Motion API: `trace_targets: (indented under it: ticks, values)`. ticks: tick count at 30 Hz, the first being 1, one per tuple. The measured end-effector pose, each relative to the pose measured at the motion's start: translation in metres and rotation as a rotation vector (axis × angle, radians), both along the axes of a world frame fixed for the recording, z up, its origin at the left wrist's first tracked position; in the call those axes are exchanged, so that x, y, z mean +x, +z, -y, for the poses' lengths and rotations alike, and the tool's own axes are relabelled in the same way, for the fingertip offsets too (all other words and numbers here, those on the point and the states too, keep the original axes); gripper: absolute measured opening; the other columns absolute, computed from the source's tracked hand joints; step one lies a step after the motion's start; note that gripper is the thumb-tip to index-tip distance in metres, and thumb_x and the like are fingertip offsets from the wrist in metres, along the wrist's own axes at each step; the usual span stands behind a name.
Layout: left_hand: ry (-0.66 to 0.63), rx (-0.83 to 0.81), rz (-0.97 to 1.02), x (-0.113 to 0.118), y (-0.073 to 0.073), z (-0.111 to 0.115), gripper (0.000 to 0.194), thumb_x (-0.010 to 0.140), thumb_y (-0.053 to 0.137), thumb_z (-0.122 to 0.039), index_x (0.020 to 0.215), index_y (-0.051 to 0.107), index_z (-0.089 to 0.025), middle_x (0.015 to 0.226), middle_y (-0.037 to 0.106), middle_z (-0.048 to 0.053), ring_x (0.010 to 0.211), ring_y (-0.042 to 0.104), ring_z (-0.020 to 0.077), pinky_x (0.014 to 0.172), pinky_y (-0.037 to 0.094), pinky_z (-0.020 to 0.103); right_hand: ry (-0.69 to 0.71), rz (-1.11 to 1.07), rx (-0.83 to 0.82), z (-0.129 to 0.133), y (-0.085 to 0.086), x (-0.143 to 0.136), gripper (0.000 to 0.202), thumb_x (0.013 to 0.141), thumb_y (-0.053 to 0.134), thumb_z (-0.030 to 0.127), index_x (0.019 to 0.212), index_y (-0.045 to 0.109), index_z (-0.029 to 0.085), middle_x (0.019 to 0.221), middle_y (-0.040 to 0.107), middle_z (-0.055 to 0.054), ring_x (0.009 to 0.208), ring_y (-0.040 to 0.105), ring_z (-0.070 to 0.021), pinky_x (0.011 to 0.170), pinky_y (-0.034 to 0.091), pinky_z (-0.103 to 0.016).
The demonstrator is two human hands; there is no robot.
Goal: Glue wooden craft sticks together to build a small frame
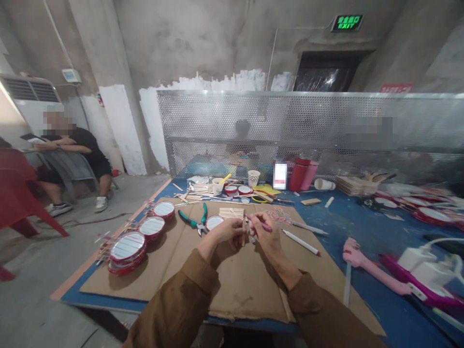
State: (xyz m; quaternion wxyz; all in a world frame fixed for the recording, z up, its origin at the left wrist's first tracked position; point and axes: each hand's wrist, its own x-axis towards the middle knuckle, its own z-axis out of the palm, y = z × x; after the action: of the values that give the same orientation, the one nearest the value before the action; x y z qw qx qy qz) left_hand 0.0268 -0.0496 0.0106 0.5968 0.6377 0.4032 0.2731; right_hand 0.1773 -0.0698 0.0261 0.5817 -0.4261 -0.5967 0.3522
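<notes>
Head view: wooden stick [244,227] in left hand [225,235]

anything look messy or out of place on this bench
Mostly clutter. Loose wooden sticks lie scattered at the far edge of the cardboard sheet, and a few hang off the table's left edge. Nothing looks spilled or broken.

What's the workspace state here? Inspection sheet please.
Surface: cardboard sheet on blue table.
Job's things: wooden stick upright in left hand; pink pen-like tool in right hand.
Clutter: round red-rimmed mirrors, green pliers, white pens, cups, pink glue gun.
Grippers: both hands closed on their items.
Cables: white cable at right.
Surroundings: perforated metal screen, seated person, exit sign.
</notes>
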Motion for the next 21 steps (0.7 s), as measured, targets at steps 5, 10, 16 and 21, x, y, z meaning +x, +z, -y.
trace_targets:
  ticks: [5,10,16,21]
  values:
    - [0.002,-0.001,0.0,0.0004,0.0033,0.0021,0.032,0.08,0.063,-0.045,0.085,0.054,-0.015,0.053,0.058,-0.001,0.04,0.053,0.0098,0.042,0.041,0.02,0.004,0.013,0.001,-0.0004,-0.0005,0.0001,0.034,0.08,0.06,0.053,0.073,0.055,0.02,0.056,0.056,0.003,0.043,0.051,-0.0099,0.042,0.041,-0.021]
    - [0.005,-0.007,-0.001,0.0003,0.0047,0.0021,0.029,0.081,0.064,-0.042,0.086,0.054,-0.015,0.055,0.059,0.0,0.041,0.054,0.0116,0.042,0.041,0.022,0.016,0.014,0.004,-0.0013,-0.0019,0.0003,0.033,0.081,0.059,0.052,0.075,0.056,0.02,0.057,0.056,0.004,0.043,0.051,-0.0099,0.042,0.04,-0.021]
    - [0.009,-0.003,-0.015,0.0007,0.0046,0.0023,0.029,0.081,0.062,-0.042,0.084,0.052,-0.015,0.054,0.057,0.0,0.041,0.054,0.0114,0.042,0.043,0.022,0.017,0.012,0.005,-0.0008,-0.0016,0.0007,0.032,0.081,0.06,0.052,0.076,0.056,0.02,0.057,0.056,0.004,0.043,0.051,-0.0098,0.042,0.04,-0.021]
    - [0.007,-0.006,-0.023,0.0008,0.0055,0.0036,0.031,0.08,0.062,-0.044,0.083,0.051,-0.016,0.054,0.057,0.0,0.041,0.054,0.011,0.042,0.043,0.021,0.028,0.002,0.014,-0.0001,-0.0009,0.0009,0.032,0.081,0.06,0.051,0.075,0.056,0.02,0.058,0.056,0.004,0.044,0.051,-0.0099,0.043,0.041,-0.021]
